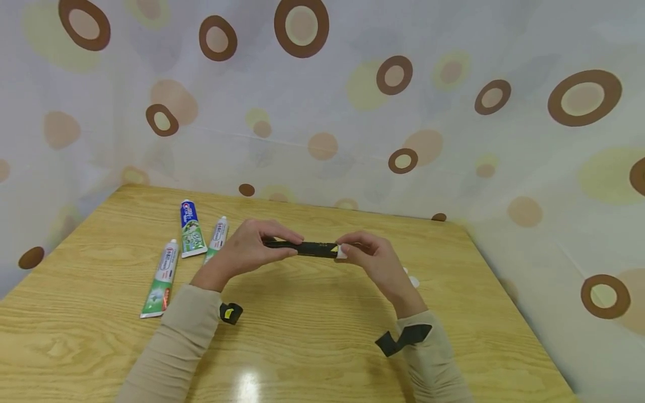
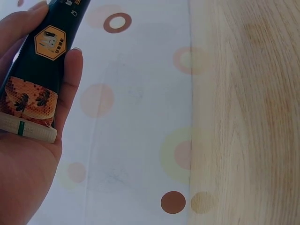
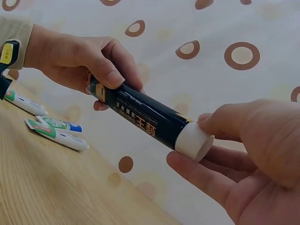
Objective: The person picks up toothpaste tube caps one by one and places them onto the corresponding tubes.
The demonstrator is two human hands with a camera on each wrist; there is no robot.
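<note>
A dark toothpaste tube [image 3: 145,112] with gold lettering is held up level over the table. My left hand [image 1: 247,250] grips it near its flat crimped end, thumb on one side and fingers on the other. In the left wrist view that end shows a honeycomb-and-bee picture on the tube [image 2: 35,98]. At the other end is a white cap [image 3: 193,141], which my right hand [image 1: 373,260] pinches between thumb and fingers. The cap sits against the tube's end.
On the wooden table [image 1: 302,336] at the left lie a blue-and-green toothpaste tube [image 1: 192,229] and two white-and-green toothpaste tubes [image 1: 162,277], [image 1: 218,238]. Small white pieces [image 1: 414,281] lie beside my right wrist. A dotted cloth [image 1: 322,101] hangs behind the table.
</note>
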